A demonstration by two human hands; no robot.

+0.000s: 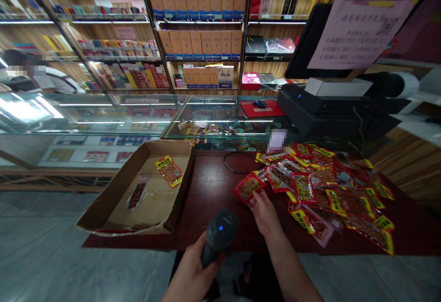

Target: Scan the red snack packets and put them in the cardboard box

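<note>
My left hand (pixel 195 267) is wrapped round the handle of a dark barcode scanner (pixel 221 231), which shows a lit blue spot on top. Between the fingers of my right hand (pixel 263 212) is a red snack packet (pixel 249 187), at the left edge of a spread pile. That pile of red and yellow snack packets (pixel 324 176) covers the right part of the dark red table (pixel 210 182). To the left, an open cardboard box (pixel 115 221) holds a yellow-edged snack packet (pixel 168 171) and a narrow clear packet (pixel 138 192) of dark food.
Behind the table runs a glass display counter (pixel 203 104), bearing a mouse (pixel 259 103) on a red mat. At the right stand a monitor (pixel 303 45) with a paper sheet and a black cash drawer (pixel 320 118). A black cable (pixel 237 172) loops on the table. Another person (pixel 57 79) is far left.
</note>
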